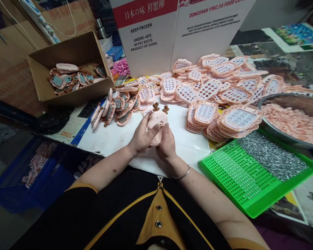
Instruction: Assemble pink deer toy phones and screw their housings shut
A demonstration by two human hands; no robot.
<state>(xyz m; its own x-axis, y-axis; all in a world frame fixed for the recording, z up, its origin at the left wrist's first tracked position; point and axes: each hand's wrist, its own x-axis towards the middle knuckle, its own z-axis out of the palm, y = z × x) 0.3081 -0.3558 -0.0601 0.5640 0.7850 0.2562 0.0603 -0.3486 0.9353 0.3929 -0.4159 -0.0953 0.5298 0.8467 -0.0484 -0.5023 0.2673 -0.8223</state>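
Blue plastic forms the crate (5,198) low and well to the left of our grip, with pink shells (36,163) heaped in it; what lies nearer our forearm is too dark to make out. Beyond the grip and to its left, a cardboard box (75,95) holds a pile of grey-panelled pieces (65,79), its front wall hiding the lowest ones. Over the white-topped desk (114,142), our left grip (143,135) and right grip (168,142) both close on a pink antlered casing (158,119); our fingers cover its sides, and we cannot see its back. Right of the grip stand stacked shells (241,116), and nearer us a green tray (232,170) carries silvery bits (272,158) too small to tell apart. Farthest right, a metal bowl (299,100) holds small pink pieces (297,123), cut off by the view's edge.
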